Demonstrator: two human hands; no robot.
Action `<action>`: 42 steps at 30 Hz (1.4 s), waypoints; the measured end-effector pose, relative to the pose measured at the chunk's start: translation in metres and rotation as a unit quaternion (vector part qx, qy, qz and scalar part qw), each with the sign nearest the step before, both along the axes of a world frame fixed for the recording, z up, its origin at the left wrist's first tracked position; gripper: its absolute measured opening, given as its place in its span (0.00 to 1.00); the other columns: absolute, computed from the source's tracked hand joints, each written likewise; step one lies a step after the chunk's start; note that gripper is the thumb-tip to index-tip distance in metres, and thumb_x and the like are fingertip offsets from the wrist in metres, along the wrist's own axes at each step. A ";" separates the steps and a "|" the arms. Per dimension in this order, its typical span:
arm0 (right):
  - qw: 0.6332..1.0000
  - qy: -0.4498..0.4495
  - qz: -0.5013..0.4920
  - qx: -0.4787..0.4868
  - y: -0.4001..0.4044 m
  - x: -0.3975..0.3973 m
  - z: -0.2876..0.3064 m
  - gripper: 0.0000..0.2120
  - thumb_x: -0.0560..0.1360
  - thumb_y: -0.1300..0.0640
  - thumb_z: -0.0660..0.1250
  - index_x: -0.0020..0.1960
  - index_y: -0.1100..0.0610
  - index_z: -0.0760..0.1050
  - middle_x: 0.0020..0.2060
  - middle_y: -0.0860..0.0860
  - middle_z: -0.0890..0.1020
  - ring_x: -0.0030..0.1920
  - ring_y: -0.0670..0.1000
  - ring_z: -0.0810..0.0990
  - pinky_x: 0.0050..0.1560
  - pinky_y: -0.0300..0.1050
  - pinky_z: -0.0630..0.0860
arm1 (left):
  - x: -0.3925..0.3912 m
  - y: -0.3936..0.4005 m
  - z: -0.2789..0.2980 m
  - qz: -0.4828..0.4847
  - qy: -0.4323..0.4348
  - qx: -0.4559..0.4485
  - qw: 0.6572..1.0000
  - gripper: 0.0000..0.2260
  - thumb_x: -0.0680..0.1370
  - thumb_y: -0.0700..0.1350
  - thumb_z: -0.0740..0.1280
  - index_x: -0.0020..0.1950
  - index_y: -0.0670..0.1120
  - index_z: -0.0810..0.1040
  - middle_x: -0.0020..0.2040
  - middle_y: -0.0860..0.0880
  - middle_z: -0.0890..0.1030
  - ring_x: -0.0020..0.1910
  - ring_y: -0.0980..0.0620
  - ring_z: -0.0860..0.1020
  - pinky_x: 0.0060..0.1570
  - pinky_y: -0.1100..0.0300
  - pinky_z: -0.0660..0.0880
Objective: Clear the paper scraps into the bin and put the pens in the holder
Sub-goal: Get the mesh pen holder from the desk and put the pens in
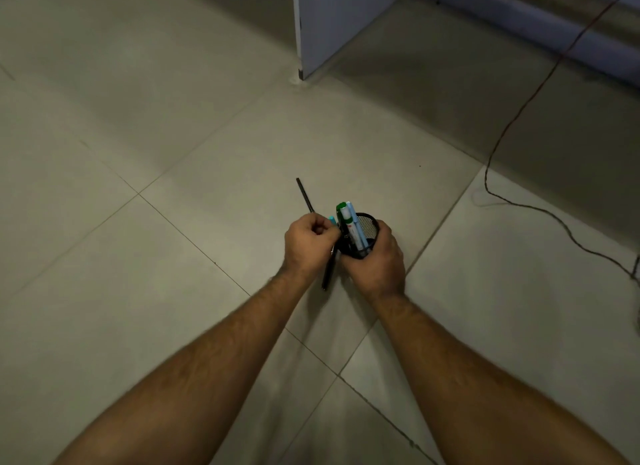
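In the head view, just below the centre of the frame, a black mesh holder (pixel 367 234) is gripped by the right hand (pixel 375 260), whose fingers are curled round its wall, and is held above the tiled floor (pixel 173 153). A green-capped marker (pixel 344 215) and a pale blue pen (pixel 356 227) are seen standing in it, leaning toward the upper left. Just left of the holder, the left hand (pixel 310 244) is closed in a fist on several pens: a thin dark pen (pixel 304 196) sticks out above the knuckles, a black pen (pixel 328 270) hangs below them, and a teal tip (pixel 331 219) shows beside the thumb. No paper scraps and no bin are visible. A white panel (pixel 332 24) stands at the top and a cable (pixel 512 125) trails down the right side. The pens are judged light, stiff and smooth, so a bunch may slip or fan apart; a firm hold near mid-length is advised. The holder is judged light and rigid, best grasped round its wall.
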State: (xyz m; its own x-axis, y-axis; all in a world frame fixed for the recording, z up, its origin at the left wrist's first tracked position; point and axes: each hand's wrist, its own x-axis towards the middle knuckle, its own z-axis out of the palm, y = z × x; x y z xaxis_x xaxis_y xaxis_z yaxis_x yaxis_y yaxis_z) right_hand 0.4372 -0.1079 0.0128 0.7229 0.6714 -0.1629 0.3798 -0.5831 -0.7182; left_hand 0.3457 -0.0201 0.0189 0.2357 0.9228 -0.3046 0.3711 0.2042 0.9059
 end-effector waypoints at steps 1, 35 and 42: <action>1.000 0.000 -0.002 -0.001 -0.001 0.001 0.000 0.36 0.62 0.46 0.78 0.66 0.49 0.68 0.57 0.49 0.79 0.58 0.54 0.77 0.56 0.54 0.79 | -0.002 0.002 -0.005 0.018 0.010 -0.006 1.000 0.03 0.70 0.40 0.71 0.38 0.47 0.79 0.32 0.50 0.80 0.33 0.50 0.79 0.37 0.47 0.82; 0.998 -0.028 -0.065 0.003 0.008 0.011 -0.008 0.37 0.63 0.49 0.79 0.69 0.53 0.68 0.60 0.52 0.78 0.61 0.56 0.76 0.57 0.51 0.77 | 0.031 -0.001 0.010 -0.058 0.005 -0.005 0.998 0.08 0.69 0.44 0.76 0.47 0.46 0.82 0.32 0.54 0.75 0.30 0.58 0.73 0.32 0.64 0.72; 0.998 -0.005 -0.049 0.034 -0.007 0.019 -0.017 0.40 0.62 0.48 0.80 0.70 0.52 0.67 0.61 0.50 0.78 0.60 0.54 0.77 0.60 0.54 0.79 | 0.012 0.026 -0.048 0.031 0.061 0.059 0.996 0.10 0.73 0.39 0.67 0.53 0.45 0.79 0.50 0.45 0.79 0.46 0.49 0.78 0.50 0.54 0.78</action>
